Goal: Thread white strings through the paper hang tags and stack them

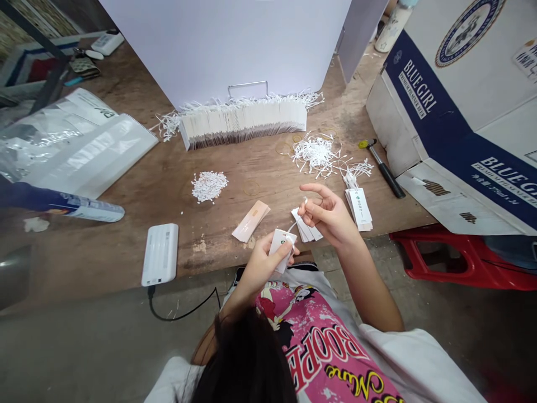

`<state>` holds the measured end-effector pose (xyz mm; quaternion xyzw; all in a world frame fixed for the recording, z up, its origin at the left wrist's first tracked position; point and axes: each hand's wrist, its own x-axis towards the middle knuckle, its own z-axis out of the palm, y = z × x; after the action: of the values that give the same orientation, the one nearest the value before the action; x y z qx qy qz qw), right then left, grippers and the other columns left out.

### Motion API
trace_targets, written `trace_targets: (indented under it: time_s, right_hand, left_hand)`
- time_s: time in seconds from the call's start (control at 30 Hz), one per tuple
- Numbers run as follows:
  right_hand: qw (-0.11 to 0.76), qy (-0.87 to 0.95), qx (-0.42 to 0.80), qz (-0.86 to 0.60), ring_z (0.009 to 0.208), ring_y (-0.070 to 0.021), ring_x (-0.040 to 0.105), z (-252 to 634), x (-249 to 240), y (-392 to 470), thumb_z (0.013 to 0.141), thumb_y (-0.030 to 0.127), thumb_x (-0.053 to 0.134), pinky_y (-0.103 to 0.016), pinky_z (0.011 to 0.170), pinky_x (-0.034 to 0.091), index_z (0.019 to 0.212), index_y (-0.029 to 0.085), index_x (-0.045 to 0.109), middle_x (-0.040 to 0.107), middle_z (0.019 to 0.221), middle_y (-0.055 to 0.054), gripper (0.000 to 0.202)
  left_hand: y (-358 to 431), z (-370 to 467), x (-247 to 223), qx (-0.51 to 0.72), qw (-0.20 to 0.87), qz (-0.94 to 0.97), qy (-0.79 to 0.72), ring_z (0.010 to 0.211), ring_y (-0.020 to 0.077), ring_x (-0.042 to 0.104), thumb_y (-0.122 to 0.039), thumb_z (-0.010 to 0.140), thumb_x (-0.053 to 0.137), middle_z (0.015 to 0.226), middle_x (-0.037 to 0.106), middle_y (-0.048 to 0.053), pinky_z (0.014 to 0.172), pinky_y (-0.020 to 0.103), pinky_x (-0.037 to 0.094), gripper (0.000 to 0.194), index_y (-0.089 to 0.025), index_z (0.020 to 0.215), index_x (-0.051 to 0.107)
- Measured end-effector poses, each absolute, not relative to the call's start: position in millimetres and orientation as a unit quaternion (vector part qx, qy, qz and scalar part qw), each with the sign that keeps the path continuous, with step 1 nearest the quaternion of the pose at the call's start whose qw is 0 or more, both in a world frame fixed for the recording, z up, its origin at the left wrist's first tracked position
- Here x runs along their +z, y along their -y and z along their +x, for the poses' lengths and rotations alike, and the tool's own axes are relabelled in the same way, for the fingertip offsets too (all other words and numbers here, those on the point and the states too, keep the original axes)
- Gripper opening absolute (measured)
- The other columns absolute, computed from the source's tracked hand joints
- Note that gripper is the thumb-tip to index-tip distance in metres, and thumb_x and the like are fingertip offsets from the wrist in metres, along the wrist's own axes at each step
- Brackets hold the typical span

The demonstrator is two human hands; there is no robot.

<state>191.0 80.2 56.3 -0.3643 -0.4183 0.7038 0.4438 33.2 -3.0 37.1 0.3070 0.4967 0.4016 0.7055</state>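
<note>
My left hand (265, 258) is closed on a white tag (278, 246) at the table's front edge. A white string runs from the tag up to my right hand (327, 215), whose thumb and index finger pinch its end. Beside my right hand lies a fanned stack of white tags (305, 228). Left of it rests a stack of pinkish paper strips (250, 221). Strung tags (358, 207) lie to the right, below a tangled heap of white strings (316, 152). A pile of small white pieces (209, 186) sits to the left.
A long row of strung tags (245, 122) stands against a pale board (235, 50). A hammer (386, 170) lies beside a large carton (444, 129) at right. At left are a white power bank (160, 254), a blue tube (71, 202) and plastic bags (84, 140).
</note>
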Motion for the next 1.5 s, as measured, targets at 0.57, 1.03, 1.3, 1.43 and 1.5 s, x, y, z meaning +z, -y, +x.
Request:
trace_targets:
  time_s: [0.57,1.03,1.3,1.43,1.5]
  right_hand:
    - [0.589,0.361,0.594,-0.412,0.043,-0.0082,0.05,199.8,65.0,-46.6,0.07,0.03,0.078,-0.022,0.042,0.04,0.099,0.025,0.064,0.07,0.068,0.003,0.033]
    - [0.614,0.345,0.596,-0.386,0.042,-0.0067,0.054,208.5,67.1,-39.4,0.07,0.026,0.078,-0.016,0.04,0.04,0.077,0.022,0.072,0.071,0.064,0.001,0.01]
    - [0.614,0.319,0.598,-0.406,0.041,-0.0071,0.054,208.7,65.5,-32.2,0.07,0.028,0.078,-0.017,0.037,0.04,0.077,0.021,0.073,0.071,0.064,0.0,0.011]
    - [0.613,0.302,0.605,-0.408,0.039,-0.0062,0.05,206.7,67.2,-28.0,0.069,0.03,0.079,-0.017,0.036,0.038,0.076,0.021,0.073,0.069,0.061,0.0,0.013]
    - [0.61,0.298,0.611,-0.407,0.038,-0.0063,0.048,207.7,68.0,-26.9,0.067,0.031,0.08,-0.017,0.035,0.036,0.075,0.022,0.072,0.069,0.061,0.001,0.014]
  left_hand:
    - [17.1,30.5,16.5,0.461,0.358,0.601,-0.547,0.076,0.0121,0.065,-0.02,0.087,0.055,0.089,0.066,0.001,0.07,0.022,0.051,0.018,-0.021,0.105,0.055]
    - [12.6,27.8,22.4,0.531,0.234,0.625,-0.521,0.094,0.0143,0.063,-0.009,0.085,0.06,0.099,0.065,0.003,0.083,0.027,0.05,0.013,-0.021,0.087,0.065]
    - [18.7,28.5,19.5,0.606,0.199,0.581,-0.506,0.074,0.0105,0.063,-0.003,0.085,0.056,0.089,0.066,0.001,0.069,0.024,0.052,0.02,-0.02,0.094,0.062]
    - [22.8,30.6,20.0,0.635,0.289,0.537,-0.474,0.058,0.0067,0.059,-0.005,0.086,0.055,0.088,0.07,0.001,0.051,0.018,0.046,0.017,-0.02,0.093,0.06]
    - [22.7,29.1,25.2,0.637,0.301,0.53,-0.472,0.069,0.0098,0.065,-0.006,0.084,0.058,0.086,0.071,0.001,0.057,0.019,0.048,0.016,-0.02,0.09,0.062]
